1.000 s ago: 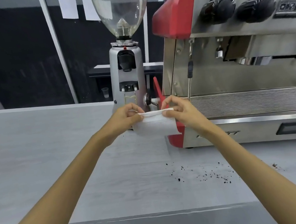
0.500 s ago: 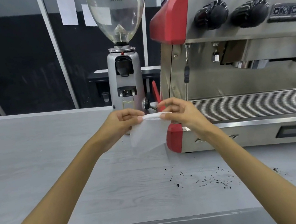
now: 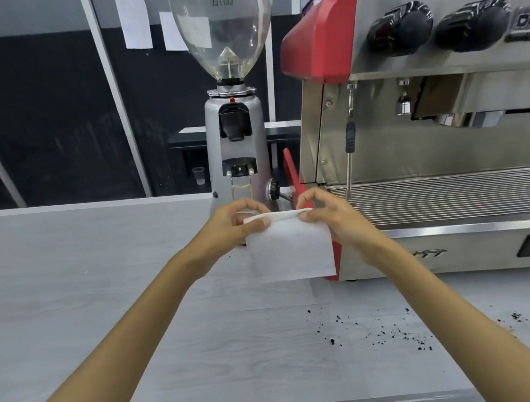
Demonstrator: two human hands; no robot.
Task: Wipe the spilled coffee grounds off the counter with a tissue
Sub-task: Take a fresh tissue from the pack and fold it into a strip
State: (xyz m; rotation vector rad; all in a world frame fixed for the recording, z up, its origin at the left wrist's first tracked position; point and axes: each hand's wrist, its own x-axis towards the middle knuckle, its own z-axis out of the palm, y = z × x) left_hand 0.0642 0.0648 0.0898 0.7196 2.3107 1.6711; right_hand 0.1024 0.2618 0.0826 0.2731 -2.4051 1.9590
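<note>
Your left hand (image 3: 233, 228) and right hand (image 3: 336, 218) pinch the folded white tissue (image 3: 292, 251) by its top edge, above the counter (image 3: 100, 290), coffee grounds (image 3: 392, 332) scattered at five o'clock.

- The espresso machine (image 3: 452, 149) is running past the right picture edge.
- The grinder (image 3: 239, 157) hopper is being cropped at the top; the left hand (image 3: 230, 229) is covering its base.
- The tissue (image 3: 292, 251) is hiding the machine's lower red corner.
- The hopper lettering is appearing mirrored.
</note>
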